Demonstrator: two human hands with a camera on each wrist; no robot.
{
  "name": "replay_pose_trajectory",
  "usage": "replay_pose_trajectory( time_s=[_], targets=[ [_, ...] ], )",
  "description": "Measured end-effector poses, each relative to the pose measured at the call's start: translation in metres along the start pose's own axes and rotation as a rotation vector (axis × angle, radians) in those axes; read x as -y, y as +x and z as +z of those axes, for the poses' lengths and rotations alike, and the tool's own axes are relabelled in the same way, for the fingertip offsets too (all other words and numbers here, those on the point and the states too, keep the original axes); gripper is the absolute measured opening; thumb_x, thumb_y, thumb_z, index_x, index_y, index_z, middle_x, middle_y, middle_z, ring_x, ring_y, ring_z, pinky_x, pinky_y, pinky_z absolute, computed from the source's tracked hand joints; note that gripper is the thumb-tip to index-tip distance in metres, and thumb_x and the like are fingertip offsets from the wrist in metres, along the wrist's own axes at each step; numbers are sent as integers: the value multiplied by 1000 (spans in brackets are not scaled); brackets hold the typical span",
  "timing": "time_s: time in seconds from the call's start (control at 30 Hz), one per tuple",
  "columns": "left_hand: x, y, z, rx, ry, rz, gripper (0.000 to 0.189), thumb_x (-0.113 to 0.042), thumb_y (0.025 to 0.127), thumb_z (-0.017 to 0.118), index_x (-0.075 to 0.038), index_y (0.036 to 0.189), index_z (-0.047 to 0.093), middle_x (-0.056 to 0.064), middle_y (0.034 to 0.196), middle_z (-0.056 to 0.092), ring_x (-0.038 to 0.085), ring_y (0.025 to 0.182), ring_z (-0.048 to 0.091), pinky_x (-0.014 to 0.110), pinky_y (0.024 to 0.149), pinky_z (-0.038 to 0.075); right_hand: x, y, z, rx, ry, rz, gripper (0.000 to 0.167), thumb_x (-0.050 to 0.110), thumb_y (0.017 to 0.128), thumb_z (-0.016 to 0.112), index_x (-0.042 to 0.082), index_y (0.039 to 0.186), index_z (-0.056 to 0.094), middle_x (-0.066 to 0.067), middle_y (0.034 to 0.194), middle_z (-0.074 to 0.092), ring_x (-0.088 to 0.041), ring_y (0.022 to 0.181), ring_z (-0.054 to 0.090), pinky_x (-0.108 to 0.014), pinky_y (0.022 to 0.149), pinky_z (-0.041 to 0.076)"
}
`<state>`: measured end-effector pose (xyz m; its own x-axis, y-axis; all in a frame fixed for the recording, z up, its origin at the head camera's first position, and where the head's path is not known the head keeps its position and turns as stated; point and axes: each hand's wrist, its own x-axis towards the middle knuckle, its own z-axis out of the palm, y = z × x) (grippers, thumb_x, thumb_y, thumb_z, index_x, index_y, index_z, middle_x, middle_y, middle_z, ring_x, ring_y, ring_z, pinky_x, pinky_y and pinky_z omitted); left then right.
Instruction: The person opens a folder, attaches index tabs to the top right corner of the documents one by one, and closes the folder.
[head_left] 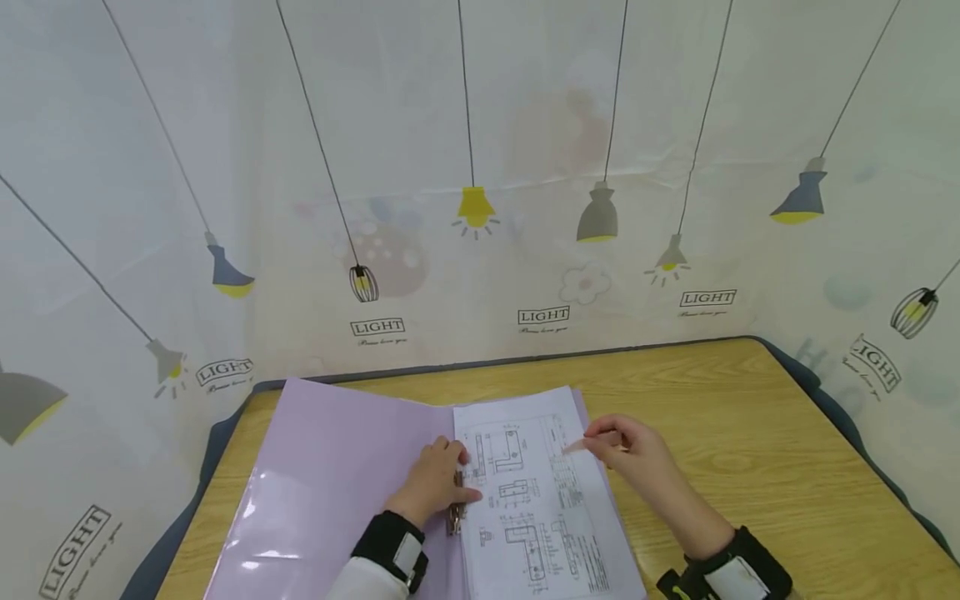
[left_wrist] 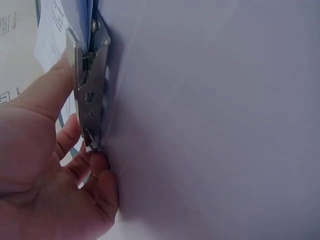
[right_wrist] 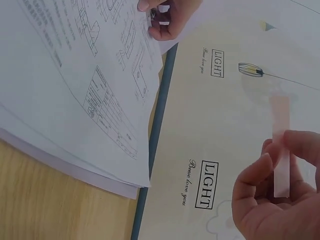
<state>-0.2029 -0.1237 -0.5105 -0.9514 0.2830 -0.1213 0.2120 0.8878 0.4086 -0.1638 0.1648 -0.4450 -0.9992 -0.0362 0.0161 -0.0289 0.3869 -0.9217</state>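
A light purple folder (head_left: 337,475) lies spread on the table, with a stack of printed drawing sheets (head_left: 498,417) on its right side. At the spine sits a metal clip (left_wrist: 91,102). My left hand (head_left: 431,485) is at this clip, thumb against one side and fingertips curled at its end in the left wrist view. Over the right edge of the sheets, my right hand (head_left: 641,458) pinches a thin, pale pink see-through strip (right_wrist: 281,117) between thumb and fingers. One end of the strip points toward the sheets in the head view.
Beneath the folder is a wood-grain table (head_left: 750,467) with a dark edge (head_left: 795,371). A pale backdrop (head_left: 450,100) printed with hanging lamps stands behind and at both sides. Black bands (head_left: 390,546) go round both wrists.
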Motion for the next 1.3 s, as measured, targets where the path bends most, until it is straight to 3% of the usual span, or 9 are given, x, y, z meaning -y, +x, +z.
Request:
replay_pose_trajectory(
  time_s=[0.17, 0.37, 0.6, 0.87, 1.1, 1.3],
  targets=[
    [3, 3, 1, 45, -16, -9, 49, -36, 70, 82, -10, 98, 52, 6, 98, 46, 23, 88, 41, 38, 76, 38, -7, 18, 6, 16, -34, 57, 17, 21, 95, 58, 9, 107, 58, -9, 106, 61, -23, 96, 56, -33, 80, 47],
    [2, 6, 2, 74, -18, -28, 48, -37, 70, 82, -12, 98, 51, 5, 97, 44, 23, 89, 40, 37, 77, 37, -24, 55, 7, 13, -69, 86, 26, 21, 99, 48, 8, 118, 58, -14, 126, 57, -30, 118, 52, -47, 97, 42],
    [1, 8, 2, 80, -37, -53, 49, -36, 69, 82, -12, 99, 51, 5, 98, 44, 23, 91, 39, 37, 78, 37, -33, 97, 14, 10, -96, 202, 28, 23, 97, 51, 4, 116, 60, -16, 122, 59, -30, 113, 53, -46, 95, 41],
    [3, 7, 3, 80, -49, -71, 50, -36, 68, 83, -13, 98, 51, 5, 98, 43, 23, 92, 39, 37, 76, 37, -52, 129, 27, 13, -94, 316, 24, 17, 98, 48, 1, 112, 58, -17, 116, 58, -28, 102, 53, -37, 85, 43],
    [5, 8, 3, 72, -58, -63, 49, -35, 68, 83, -13, 97, 50, 4, 96, 42, 22, 91, 39, 36, 76, 36, -69, 143, 36, 1, -161, 314, 23, 14, 98, 47, -1, 112, 57, -19, 115, 57, -28, 97, 53, -35, 78, 43],
    [4, 8, 2, 75, -66, -61, 49, -35, 69, 83, -13, 97, 50, 4, 96, 42, 22, 90, 39, 36, 76, 36, -76, 146, 43, -1, -262, 273, 23, 13, 98, 45, -3, 110, 58, -20, 112, 59, -29, 97, 54, -40, 83, 44]
  ],
)
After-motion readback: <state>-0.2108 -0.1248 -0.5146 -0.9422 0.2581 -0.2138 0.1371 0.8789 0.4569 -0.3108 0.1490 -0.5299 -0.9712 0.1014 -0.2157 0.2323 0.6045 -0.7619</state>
